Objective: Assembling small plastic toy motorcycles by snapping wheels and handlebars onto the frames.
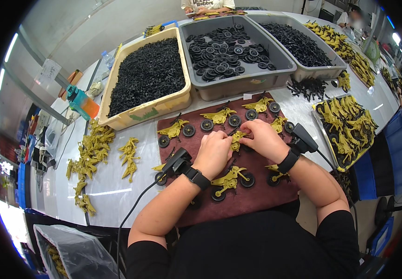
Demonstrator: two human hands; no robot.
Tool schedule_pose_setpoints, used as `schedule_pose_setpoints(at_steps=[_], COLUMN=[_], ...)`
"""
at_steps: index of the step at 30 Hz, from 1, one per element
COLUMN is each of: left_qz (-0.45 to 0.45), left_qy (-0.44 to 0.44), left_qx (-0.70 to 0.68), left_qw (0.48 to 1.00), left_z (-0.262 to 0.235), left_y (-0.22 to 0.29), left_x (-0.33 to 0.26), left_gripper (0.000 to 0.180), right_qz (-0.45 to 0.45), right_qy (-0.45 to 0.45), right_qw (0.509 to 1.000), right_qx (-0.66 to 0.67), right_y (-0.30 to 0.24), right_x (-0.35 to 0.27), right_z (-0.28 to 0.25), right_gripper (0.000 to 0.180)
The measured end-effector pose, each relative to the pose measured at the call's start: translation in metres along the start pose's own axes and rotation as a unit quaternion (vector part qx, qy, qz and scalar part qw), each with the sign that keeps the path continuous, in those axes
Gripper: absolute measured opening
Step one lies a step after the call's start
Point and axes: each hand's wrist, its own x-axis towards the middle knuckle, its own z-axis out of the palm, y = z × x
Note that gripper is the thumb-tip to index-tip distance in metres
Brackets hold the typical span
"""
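My left hand (pixel 214 151) and my right hand (pixel 264 138) meet over a reddish-brown cloth (pixel 196 197), fingers closed on one yellow toy motorcycle (pixel 235 142) between them. Part of that toy is covered by my fingers, so any small piece on it cannot be made out. Around my hands lie several more yellow toy motorcycles with black wheels, among them one (pixel 229 180) just below and another (pixel 219 116) just above. A strap with a black device sits on each wrist.
Beyond the cloth stand a cream bin (pixel 182 95) of small black parts, a grey bin (pixel 247 81) of black wheels and another grey bin (pixel 319 73) of black parts. Loose yellow bodies (pixel 91 151) lie left; a filled tray (pixel 322 132) stands right. A person (pixel 209 5) sits opposite.
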Motion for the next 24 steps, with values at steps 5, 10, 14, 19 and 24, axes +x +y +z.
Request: schedule_pose_setpoints(at_steps=[5, 10, 14, 19, 24], left_qz=[-0.007, -0.015, -0.023, -0.023, 0.000], left_qy=[0.013, 0.022, 0.013, 0.010, 0.036], left_qx=[-0.019, -0.062, -0.040, -0.019, -0.018], left_qw=[1.000, 0.998, 0.999, 1.000, 0.999], left_z=[0.0024, -0.0010, -0.0008, -0.0036, 0.0025], left_y=[-0.0004, -0.0046, -0.0049, 0.0006, -0.0015], left_x=[-0.0012, -0.0002, -0.0005, -0.0013, -0.0015], left_gripper=[0.033, 0.032, 0.031, 0.030, 0.028], right_qz=[0.012, 0.007, 0.015, 0.020, 0.005], right_qy=[-0.008, 0.015, 0.013, 0.017, 0.015], right_qw=[1.000, 1.000, 1.000, 0.999, 1.000], right_qx=[0.003, 0.022, 0.022, 0.023, 0.013], right_y=[-0.0032, -0.0016, -0.0056, -0.0044, -0.0035], right_x=[-0.0007, 0.0018, 0.0029, 0.0010, -0.0018], right_z=[0.0014, 0.0016, -0.0025, -0.0007, 0.0012], right_gripper=[0.033, 0.031, 0.029, 0.027, 0.028])
